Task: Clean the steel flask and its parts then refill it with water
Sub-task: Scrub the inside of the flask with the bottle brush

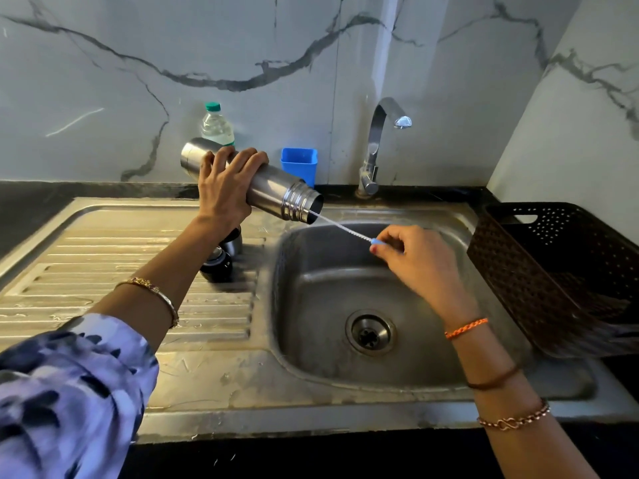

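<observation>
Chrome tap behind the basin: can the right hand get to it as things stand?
Probably yes: the path from the right hand up to the chrome tap looks open, but that hand is pinching the thin white bottle brush, so it must free itself first.

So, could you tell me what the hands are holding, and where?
Left hand grips the flask mid-body; right hand pinches the thin brush by its blue end.

Flask (273,188) – brushed steel; sink (207,375) – dull, scratched steel.
</observation>
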